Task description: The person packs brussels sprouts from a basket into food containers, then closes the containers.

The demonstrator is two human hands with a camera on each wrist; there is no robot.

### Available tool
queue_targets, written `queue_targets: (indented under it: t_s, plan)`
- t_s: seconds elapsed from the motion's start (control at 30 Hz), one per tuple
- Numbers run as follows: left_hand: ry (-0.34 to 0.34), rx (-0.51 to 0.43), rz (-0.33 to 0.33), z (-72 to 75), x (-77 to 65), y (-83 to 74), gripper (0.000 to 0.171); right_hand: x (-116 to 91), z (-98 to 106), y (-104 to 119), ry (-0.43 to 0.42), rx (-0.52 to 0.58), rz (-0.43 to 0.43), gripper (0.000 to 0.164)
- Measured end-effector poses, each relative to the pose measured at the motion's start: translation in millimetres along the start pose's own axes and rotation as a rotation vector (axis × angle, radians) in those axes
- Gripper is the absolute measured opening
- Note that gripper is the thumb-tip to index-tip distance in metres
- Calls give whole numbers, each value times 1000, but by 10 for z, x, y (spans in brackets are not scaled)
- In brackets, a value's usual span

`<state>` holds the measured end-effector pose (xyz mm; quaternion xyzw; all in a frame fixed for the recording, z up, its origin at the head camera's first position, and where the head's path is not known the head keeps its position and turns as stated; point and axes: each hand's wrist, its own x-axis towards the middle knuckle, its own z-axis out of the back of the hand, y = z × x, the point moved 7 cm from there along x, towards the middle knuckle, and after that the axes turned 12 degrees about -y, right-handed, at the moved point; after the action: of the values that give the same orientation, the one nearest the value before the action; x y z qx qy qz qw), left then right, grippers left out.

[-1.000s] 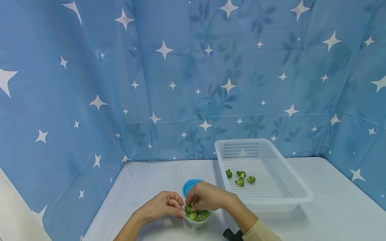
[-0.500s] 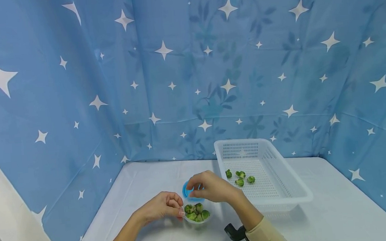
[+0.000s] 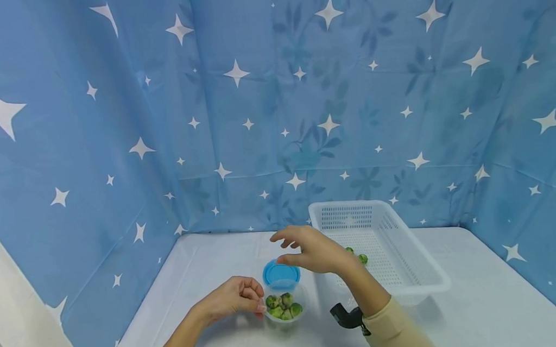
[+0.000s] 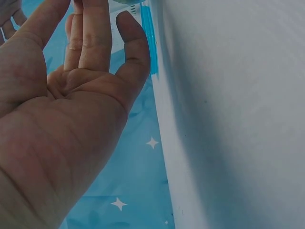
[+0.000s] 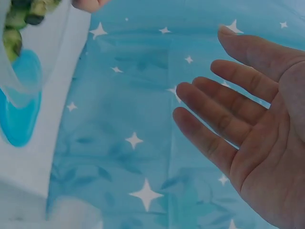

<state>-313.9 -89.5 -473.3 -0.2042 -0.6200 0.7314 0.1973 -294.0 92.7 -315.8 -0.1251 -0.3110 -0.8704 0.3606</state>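
Note:
A small clear round tub (image 3: 294,320) with several Brussels sprouts (image 3: 282,307) in it stands on the table in the head view. My left hand (image 3: 236,297) pinches the tub's left rim between thumb and fingers. In the left wrist view its palm shows, and the fingertips run off the top edge. My right hand (image 3: 313,249) is raised with fingers spread and nothing between them, between the blue lid (image 3: 281,273) and the white basket (image 3: 413,250). The right wrist view shows its fingers (image 5: 205,136) loosely extended, with the tub at upper left.
More sprouts (image 3: 362,259) lie in the perforated basket at the right, partly hidden behind my right hand and wrist. The lid lies flat behind the tub on the white table (image 3: 216,254). A blue starry curtain (image 3: 254,115) rises behind the table and along its sides.
My right hand has let go of a sprout in the tub, then risen and moved back and right toward the basket, uncovering the lid. The left hand stays at the rim.

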Motion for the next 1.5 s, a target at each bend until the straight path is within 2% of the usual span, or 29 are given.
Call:
queue_targets:
  t_s: [0.37,0.57,0.7,0.83,1.03,1.3,1.5]
  plan:
    - [17,-12,-10,4,9,14,35,77,319,-129,-50,-62,-15,48]
    - [22,-13,-12,-3,12,23,34,84,480,-250,-72,-8,-35,48]
    - [8,-3,-11,-6,9,14,32,91,597,-389,-97,24,-39,49]
    - [-4,1,-1,-10,-9,-7,31,94,694,-517,-122,8,-52,49]
    - [-15,-4,9,-15,-19,-9,31,74,805,-720,-136,-1,-105,47]
    - [-6,-4,10,-13,-15,5,32,33,954,-1136,-187,-23,-225,47]
    - [-3,1,4,-9,-14,-7,34,0,986,-1362,-207,-44,-246,45]
